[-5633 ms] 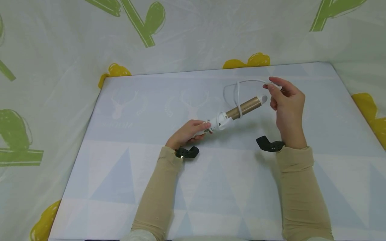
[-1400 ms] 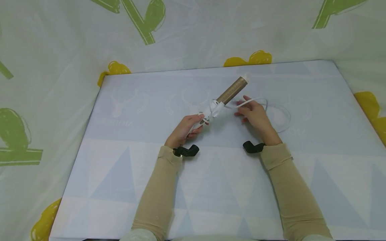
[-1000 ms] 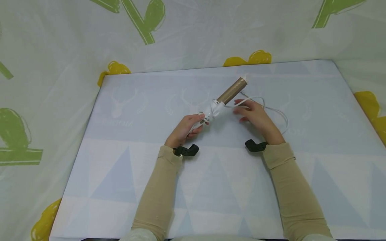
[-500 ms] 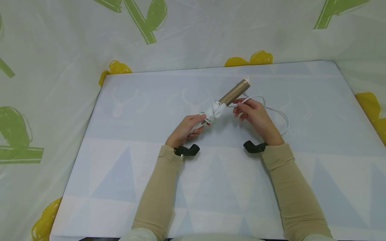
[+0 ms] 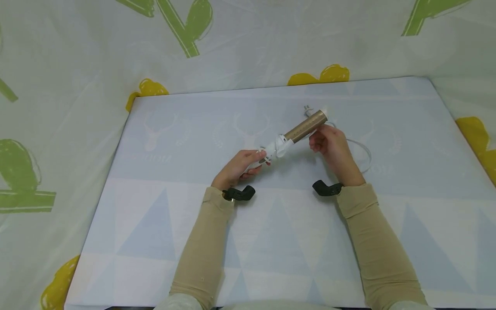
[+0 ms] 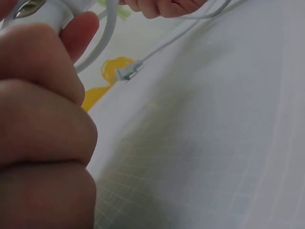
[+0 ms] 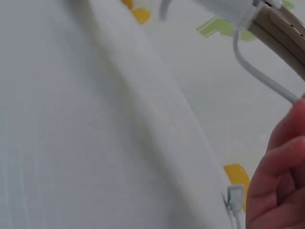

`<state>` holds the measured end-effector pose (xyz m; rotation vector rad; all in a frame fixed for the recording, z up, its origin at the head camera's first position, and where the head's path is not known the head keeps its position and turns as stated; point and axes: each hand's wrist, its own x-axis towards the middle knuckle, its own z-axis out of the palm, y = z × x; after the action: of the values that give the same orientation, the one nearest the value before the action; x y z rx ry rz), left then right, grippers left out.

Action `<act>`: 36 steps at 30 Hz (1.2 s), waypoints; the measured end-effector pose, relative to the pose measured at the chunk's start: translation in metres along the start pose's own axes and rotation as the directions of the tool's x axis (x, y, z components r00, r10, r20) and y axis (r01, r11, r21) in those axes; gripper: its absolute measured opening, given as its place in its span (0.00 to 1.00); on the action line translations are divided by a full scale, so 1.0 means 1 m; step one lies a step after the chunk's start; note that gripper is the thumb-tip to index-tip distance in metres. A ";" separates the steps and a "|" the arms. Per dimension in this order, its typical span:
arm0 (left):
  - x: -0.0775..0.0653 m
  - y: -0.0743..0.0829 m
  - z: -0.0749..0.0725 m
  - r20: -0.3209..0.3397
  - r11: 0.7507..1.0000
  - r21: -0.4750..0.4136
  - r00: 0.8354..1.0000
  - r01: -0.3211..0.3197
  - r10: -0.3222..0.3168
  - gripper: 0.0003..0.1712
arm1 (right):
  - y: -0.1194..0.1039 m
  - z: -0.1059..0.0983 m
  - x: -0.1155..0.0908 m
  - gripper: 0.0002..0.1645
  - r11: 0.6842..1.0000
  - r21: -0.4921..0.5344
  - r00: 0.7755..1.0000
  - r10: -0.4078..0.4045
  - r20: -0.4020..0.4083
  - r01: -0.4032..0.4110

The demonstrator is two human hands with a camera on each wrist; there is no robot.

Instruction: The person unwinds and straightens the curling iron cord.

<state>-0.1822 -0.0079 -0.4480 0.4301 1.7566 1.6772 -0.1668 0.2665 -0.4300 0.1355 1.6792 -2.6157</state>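
A curling iron with a gold barrel (image 5: pixel 306 126) and white handle is held tilted above the table, its tip toward the upper right. My left hand (image 5: pixel 242 165) grips the handle, thumb on top; in the left wrist view the curled fingers (image 6: pixel 43 129) fill the left side. White cord is wound around the handle. Just below the barrel, my right hand (image 5: pixel 329 144) pinches the cord (image 7: pixel 262 76), which runs from the handle to its fingertips in the right wrist view. The cord's plug (image 5: pixel 308 110) lies on the table behind the barrel.
A loop of loose cord (image 5: pixel 366 155) lies on the table right of the right hand. The table (image 5: pixel 155 241) has a pale blue and white patterned cover. Behind it hangs a curtain (image 5: pixel 248 43) printed with green and yellow shapes.
The barrel has swung lower and to the right, nearer the right hand. Earlier the right hand held the cord's end up high; now it pinches cord beneath the barrel, and the plug lies on the table.
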 end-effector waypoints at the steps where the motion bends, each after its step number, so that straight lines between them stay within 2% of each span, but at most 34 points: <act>1: 0.000 0.000 0.000 0.009 1.000 0.014 1.000 0.000 0.000 0.33 | 0.000 -0.001 0.000 0.14 0.998 0.055 1.000 0.006 -0.011 -0.005; 4: -0.001 0.000 -0.001 0.022 0.998 0.054 0.999 0.027 -0.029 0.32 | -0.003 -0.004 0.001 0.11 0.978 0.207 0.998 0.038 -0.052 -0.026; 7: -0.001 0.001 -0.001 0.036 0.994 0.098 0.998 0.055 -0.059 0.27 | -0.007 -0.005 0.000 0.07 0.954 0.297 0.993 0.068 -0.098 -0.036; 9: -0.001 0.001 -0.002 0.044 0.990 0.123 0.996 0.070 -0.076 0.25 | -0.010 -0.005 0.000 0.04 0.943 0.332 0.988 0.085 -0.128 -0.038; 13: 0.001 -0.001 -0.003 0.063 0.983 0.169 0.995 0.072 -0.083 0.24 | -0.016 -0.008 0.001 0.07 0.927 0.375 0.983 0.091 -0.158 -0.026; 18: 0.003 0.000 -0.001 0.072 0.972 0.221 0.992 0.082 -0.100 0.22 | -0.020 -0.013 0.002 0.09 0.913 0.405 0.981 0.038 -0.188 0.043; 21: 0.003 0.002 -0.001 0.070 0.967 0.241 0.992 0.088 -0.107 0.21 | -0.020 -0.013 0.002 0.08 0.900 0.422 0.977 -0.021 -0.210 0.110; 23: 0.004 0.002 0.000 0.066 0.964 0.250 0.992 0.091 -0.110 0.21 | -0.019 -0.012 0.002 0.09 0.904 0.394 0.969 -0.079 -0.235 0.169; 25: 0.004 0.002 0.001 0.060 0.962 0.258 0.992 0.090 -0.109 0.20 | -0.019 -0.010 0.003 0.09 0.919 0.322 0.955 -0.146 -0.258 0.227; 28: 0.005 0.001 0.002 0.047 0.957 0.273 0.992 0.104 -0.121 0.21 | -0.020 -0.007 0.001 0.11 0.953 0.147 0.933 -0.216 -0.288 0.266; 30: 0.005 0.000 0.003 0.035 0.953 0.282 0.992 0.108 -0.123 0.22 | -0.022 -0.003 -0.002 0.12 0.966 0.006 0.924 -0.245 -0.292 0.258; 32: 0.005 -0.001 0.004 0.020 0.951 0.289 0.992 0.112 -0.122 0.23 | -0.024 0.001 -0.005 0.13 0.962 -0.124 0.922 -0.270 -0.277 0.244; 34: 0.007 -0.003 0.004 0.005 0.952 0.291 0.994 0.099 -0.105 0.24 | -0.025 0.006 -0.007 0.14 0.944 -0.224 0.922 -0.295 -0.251 0.241; 36: 0.007 -0.002 0.003 -0.017 0.954 0.283 0.996 0.094 -0.093 0.25 | -0.027 0.010 -0.009 0.15 0.926 -0.279 0.921 -0.318 -0.224 0.252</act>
<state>-0.1852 -0.0013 -0.4515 0.4626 1.9973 1.3646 -0.1606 0.2680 -0.4008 0.2621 2.2608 -2.6518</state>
